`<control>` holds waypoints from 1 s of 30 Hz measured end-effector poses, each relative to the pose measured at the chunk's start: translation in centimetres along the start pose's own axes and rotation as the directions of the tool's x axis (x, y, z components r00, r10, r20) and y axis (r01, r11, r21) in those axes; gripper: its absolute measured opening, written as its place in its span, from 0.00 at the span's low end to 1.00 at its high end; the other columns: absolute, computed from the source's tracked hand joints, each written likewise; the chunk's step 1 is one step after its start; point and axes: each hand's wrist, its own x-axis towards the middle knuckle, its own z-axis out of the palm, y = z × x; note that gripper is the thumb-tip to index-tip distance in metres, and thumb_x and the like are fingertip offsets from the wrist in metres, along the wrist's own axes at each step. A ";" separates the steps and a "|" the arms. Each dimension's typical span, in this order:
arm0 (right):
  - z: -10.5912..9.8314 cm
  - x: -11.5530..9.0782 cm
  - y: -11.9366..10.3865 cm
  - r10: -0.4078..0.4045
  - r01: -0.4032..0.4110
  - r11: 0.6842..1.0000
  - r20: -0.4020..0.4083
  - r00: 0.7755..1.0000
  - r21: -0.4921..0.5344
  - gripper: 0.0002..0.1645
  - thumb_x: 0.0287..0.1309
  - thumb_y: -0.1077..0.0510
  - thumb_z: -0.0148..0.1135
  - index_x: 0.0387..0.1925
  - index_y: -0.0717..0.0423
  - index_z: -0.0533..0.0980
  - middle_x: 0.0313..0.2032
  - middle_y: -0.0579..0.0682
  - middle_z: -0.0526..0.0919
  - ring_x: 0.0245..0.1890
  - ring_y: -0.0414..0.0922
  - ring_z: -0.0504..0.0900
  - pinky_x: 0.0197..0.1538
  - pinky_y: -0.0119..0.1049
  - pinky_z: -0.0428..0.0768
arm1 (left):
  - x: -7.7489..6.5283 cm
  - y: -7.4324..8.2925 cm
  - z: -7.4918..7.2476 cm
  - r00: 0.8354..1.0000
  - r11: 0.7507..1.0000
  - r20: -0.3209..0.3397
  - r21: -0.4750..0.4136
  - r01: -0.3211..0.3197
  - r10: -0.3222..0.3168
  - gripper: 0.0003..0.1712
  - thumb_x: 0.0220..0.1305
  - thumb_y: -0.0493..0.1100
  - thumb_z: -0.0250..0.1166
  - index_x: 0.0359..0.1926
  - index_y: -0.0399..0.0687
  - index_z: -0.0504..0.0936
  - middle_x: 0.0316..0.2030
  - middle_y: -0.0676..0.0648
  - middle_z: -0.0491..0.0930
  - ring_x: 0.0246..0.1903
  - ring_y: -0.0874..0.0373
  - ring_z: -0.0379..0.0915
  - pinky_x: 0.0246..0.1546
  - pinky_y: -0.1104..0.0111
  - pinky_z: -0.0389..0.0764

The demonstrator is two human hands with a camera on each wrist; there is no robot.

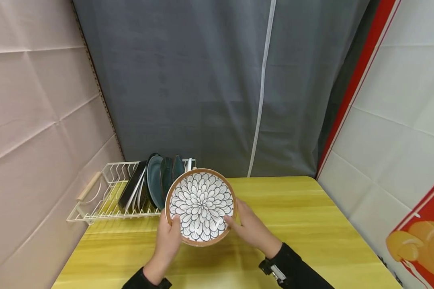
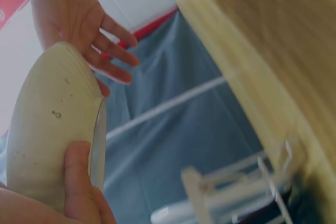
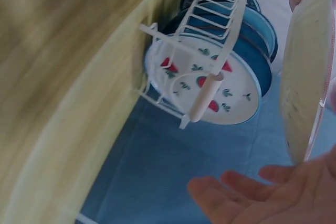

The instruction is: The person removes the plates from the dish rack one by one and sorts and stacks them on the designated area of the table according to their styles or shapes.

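Face toward me in the head view is a round plate with black petal outlines on white and a brown rim. My left hand grips its lower left edge, thumb on the face. In the left wrist view, the left fingers press the cream underside, which has small dark specks. At the plate's right edge, my right hand has its thumb lying over the face. Its fingers stretch out straight and spread beside the rim in the left wrist view; in the right wrist view the right hand is likewise extended.
A white wire dish rack stands at the back left of the yellow wood-grain table. Several dishes lean in it, including a blue plate and a white plate with red fruit. A grey curtain hangs behind.
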 end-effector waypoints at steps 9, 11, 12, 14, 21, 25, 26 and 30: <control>-1.0 -1.1 1.8 0.166 -0.148 0.967 -0.070 0.984 0.207 0.39 0.73 0.51 0.52 0.75 0.61 0.49 0.64 0.65 0.72 0.60 0.58 0.76 0.64 0.57 0.72 | -0.3 -1.7 4.6 0.992 0.975 0.088 -0.199 0.102 -0.085 0.29 0.74 0.31 0.40 0.74 0.36 0.53 0.67 0.33 0.66 0.61 0.40 0.71 0.58 0.62 0.78; -1.1 -1.3 2.1 0.190 -0.162 0.948 -0.081 0.978 0.275 0.36 0.73 0.56 0.51 0.73 0.65 0.51 0.62 0.67 0.73 0.58 0.59 0.77 0.63 0.56 0.73 | -0.4 -2.2 5.4 0.989 0.965 0.101 -0.224 0.132 -0.112 0.29 0.74 0.31 0.39 0.74 0.36 0.53 0.67 0.33 0.66 0.61 0.41 0.71 0.58 0.62 0.78; -1.1 -1.4 2.3 0.206 -0.171 0.930 -0.077 0.976 0.327 0.35 0.73 0.58 0.50 0.73 0.66 0.50 0.62 0.68 0.72 0.58 0.60 0.78 0.62 0.55 0.74 | -0.4 -2.5 5.7 0.987 0.962 0.102 -0.229 0.145 -0.125 0.29 0.73 0.30 0.40 0.74 0.37 0.54 0.67 0.33 0.66 0.61 0.41 0.71 0.58 0.62 0.78; -1.0 -1.5 2.7 0.230 -0.181 0.892 -0.071 0.971 0.415 0.34 0.73 0.63 0.48 0.73 0.68 0.49 0.62 0.71 0.70 0.58 0.61 0.77 0.61 0.52 0.76 | -0.5 -3.0 6.2 0.983 0.957 0.105 -0.233 0.172 -0.151 0.30 0.73 0.30 0.40 0.74 0.38 0.53 0.68 0.34 0.66 0.61 0.41 0.71 0.58 0.62 0.78; -1.1 -2.0 4.5 0.294 -0.198 0.827 -0.105 0.950 0.526 0.34 0.72 0.67 0.44 0.74 0.70 0.47 0.67 0.72 0.65 0.61 0.61 0.74 0.63 0.47 0.76 | -0.6 -3.7 7.9 0.968 0.947 0.189 -0.244 0.210 -0.166 0.33 0.72 0.31 0.43 0.76 0.40 0.50 0.70 0.34 0.62 0.64 0.41 0.68 0.61 0.59 0.75; -1.6 -2.4 5.6 0.325 -0.210 0.817 -0.128 0.937 0.536 0.33 0.71 0.67 0.44 0.73 0.71 0.49 0.67 0.71 0.64 0.63 0.60 0.72 0.66 0.48 0.72 | -0.5 -4.1 8.4 0.940 0.940 0.295 -0.236 0.246 -0.172 0.32 0.76 0.37 0.45 0.76 0.37 0.47 0.69 0.32 0.63 0.63 0.42 0.69 0.62 0.59 0.74; -1.7 -2.5 5.9 0.339 -0.218 0.812 -0.134 0.931 0.541 0.33 0.71 0.67 0.44 0.73 0.70 0.50 0.66 0.70 0.65 0.62 0.59 0.73 0.65 0.47 0.73 | -0.5 -4.2 8.5 0.931 0.939 0.323 -0.230 0.254 -0.172 0.32 0.77 0.39 0.45 0.76 0.37 0.48 0.67 0.31 0.65 0.61 0.43 0.72 0.60 0.60 0.76; -2.1 -2.9 7.2 0.379 -0.239 0.796 -0.150 0.913 0.557 0.32 0.71 0.67 0.43 0.72 0.70 0.50 0.65 0.70 0.66 0.59 0.58 0.76 0.60 0.43 0.78 | -0.4 -4.6 8.4 0.892 0.934 0.414 -0.211 0.289 -0.182 0.31 0.79 0.44 0.43 0.75 0.33 0.48 0.62 0.27 0.67 0.52 0.44 0.79 0.50 0.58 0.83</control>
